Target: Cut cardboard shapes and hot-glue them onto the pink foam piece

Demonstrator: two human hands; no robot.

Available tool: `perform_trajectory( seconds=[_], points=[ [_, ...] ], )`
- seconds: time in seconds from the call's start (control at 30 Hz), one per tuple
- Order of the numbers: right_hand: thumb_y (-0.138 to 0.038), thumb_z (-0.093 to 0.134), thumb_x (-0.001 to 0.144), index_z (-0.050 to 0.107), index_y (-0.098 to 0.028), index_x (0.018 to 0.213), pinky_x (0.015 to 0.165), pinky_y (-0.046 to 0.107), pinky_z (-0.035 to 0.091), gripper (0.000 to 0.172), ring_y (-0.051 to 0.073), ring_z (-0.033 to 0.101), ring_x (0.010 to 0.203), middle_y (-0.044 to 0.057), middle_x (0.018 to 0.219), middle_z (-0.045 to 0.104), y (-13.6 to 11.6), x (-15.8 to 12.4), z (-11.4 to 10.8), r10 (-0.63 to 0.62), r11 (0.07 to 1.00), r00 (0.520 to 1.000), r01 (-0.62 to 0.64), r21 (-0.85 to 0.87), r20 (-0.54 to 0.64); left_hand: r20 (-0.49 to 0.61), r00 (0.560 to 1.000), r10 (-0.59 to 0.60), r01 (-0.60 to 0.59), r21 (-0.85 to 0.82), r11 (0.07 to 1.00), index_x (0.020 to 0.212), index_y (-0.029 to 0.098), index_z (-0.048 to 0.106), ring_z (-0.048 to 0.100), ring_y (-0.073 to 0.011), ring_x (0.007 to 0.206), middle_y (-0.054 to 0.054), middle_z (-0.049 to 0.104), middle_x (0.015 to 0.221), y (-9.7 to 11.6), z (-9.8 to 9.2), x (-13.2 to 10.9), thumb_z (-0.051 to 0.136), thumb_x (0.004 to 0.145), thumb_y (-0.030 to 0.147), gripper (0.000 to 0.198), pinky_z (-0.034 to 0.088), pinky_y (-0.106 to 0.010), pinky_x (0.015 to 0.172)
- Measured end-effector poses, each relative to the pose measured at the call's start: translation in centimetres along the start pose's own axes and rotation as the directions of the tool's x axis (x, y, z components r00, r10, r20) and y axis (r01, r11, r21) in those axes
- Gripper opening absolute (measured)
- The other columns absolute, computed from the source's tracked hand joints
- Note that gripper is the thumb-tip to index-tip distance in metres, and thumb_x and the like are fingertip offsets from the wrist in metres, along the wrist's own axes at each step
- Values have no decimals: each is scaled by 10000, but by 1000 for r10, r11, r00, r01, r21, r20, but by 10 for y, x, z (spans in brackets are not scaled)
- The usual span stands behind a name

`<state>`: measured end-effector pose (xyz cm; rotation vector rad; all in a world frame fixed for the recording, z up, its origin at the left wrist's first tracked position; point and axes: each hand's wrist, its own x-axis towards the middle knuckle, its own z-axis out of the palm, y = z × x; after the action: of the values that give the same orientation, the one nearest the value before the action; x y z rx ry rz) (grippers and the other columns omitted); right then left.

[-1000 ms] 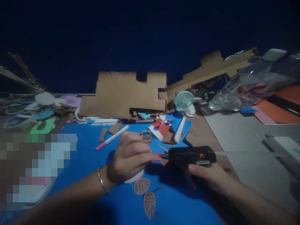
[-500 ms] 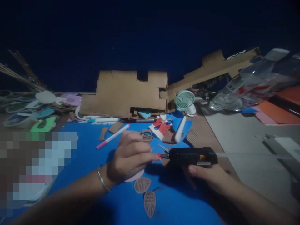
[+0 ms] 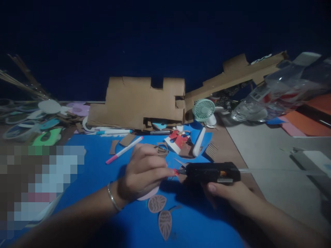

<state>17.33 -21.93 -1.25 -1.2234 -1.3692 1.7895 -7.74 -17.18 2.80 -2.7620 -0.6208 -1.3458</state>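
The left hand (image 3: 146, 168), palm turned down with fingers curled, pinches a small red piece (image 3: 176, 172), its material too small to make out, between thumb side and fingertip. The right hand (image 3: 227, 193) is closed around the handle of a black plastic glue gun (image 3: 213, 172), its thumb along the near side. The gun's dark nozzle points toward the left hand and meets the red piece at the left fingertips; whether it touches cannot be told. A clear glue stick (image 3: 271, 171) runs out of the gun's back, above the right wrist. A silver bracelet (image 3: 113, 197) circles the left wrist.

Partly under the left hand lies a pale pink rounded piece (image 3: 150, 195). Nearer the wearer, between the hands, two brown leaf-shaped cutouts with pale line patterns (image 3: 164, 224) lie on a blue sheet (image 3: 201, 224).

Just beyond the left hand is a white marker with a pink cap (image 3: 124, 150). Beyond the gun are red and white paper scraps (image 3: 178, 141), a white rod-shaped object (image 3: 199, 142) and a ridged brown cardboard scrap (image 3: 211, 152). Farther out stand a large notched brown cardboard piece (image 3: 137, 103) and a mint-green round fan (image 3: 204, 109). Well beyond the right hand, a clear plastic bottle (image 3: 271, 98) leans beside orange sheets (image 3: 318, 117).
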Motion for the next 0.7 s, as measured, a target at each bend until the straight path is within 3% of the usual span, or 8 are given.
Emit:
perform_trajectory(
  seconds=[0.23, 0.43, 0.7],
  points=[
    [-413, 669, 709, 633, -118, 784, 342, 194, 415, 307, 95, 512, 426, 23, 656, 573, -9, 6, 7, -150, 962, 989, 141, 233, 20, 12, 1000, -28, 28, -2, 1000, 851, 172, 649, 529, -178, 784, -19, 650, 744, 0, -1, -4, 645, 726, 109, 140, 478, -333, 665],
    [-409, 669, 713, 639, -111, 791, 379, 212, 442, 310, 102, 530, 437, 42, 686, 589, -5, 4, 6, -93, 972, 996, 90, 216, 5, 14, 1000, -28, 28, -10, 1000, 861, 169, 649, 524, -181, 788, -23, 640, 747, 0, -1, -2, 646, 706, 57, 191, 476, -334, 666],
    [-394, 671, 721, 640, -129, 781, 373, 207, 434, 273, 99, 515, 427, 12, 629, 561, -2, 3, 5, -127, 964, 992, 120, 236, 15, 17, 1000, -17, 18, -12, 1000, 862, 176, 647, 521, -185, 779, -24, 639, 755, 0, -2, -3, 638, 718, 79, 174, 474, -335, 656]
  ],
)
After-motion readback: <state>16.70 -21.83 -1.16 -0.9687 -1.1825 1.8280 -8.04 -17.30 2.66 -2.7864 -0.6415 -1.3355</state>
